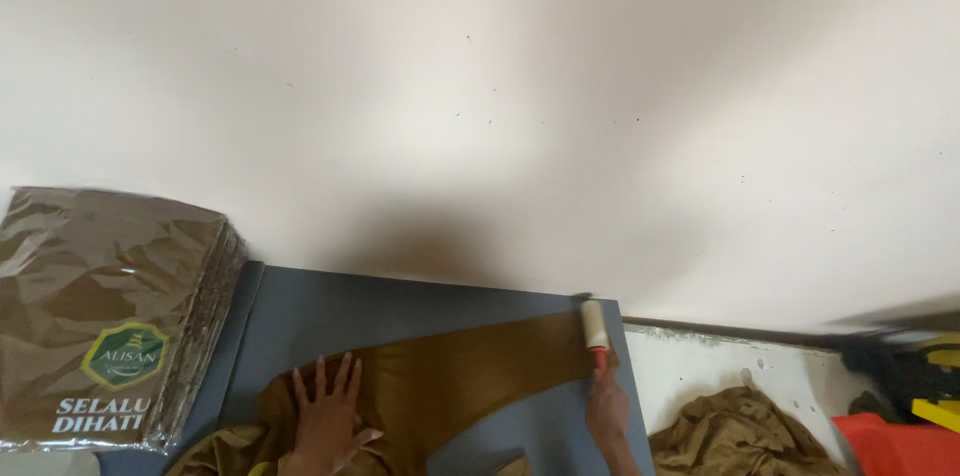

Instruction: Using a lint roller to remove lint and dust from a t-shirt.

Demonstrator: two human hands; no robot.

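- Left hand [328,416] lies flat on the brown cloth [450,376], fingers [320,376] spread wide.
- Right hand [606,408] has its fingers wrapped around the lint roller [595,328], whose head touches the cloth on the grey tabletop [330,311].

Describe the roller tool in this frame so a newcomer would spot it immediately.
Start at the grey-blue board below the pale wall. Olive-brown fabric lies across it, pressed flat by the left hand. At the fabric's far right tip, the right hand holds the white lint roller with red handle, the only white-and-red thing there.
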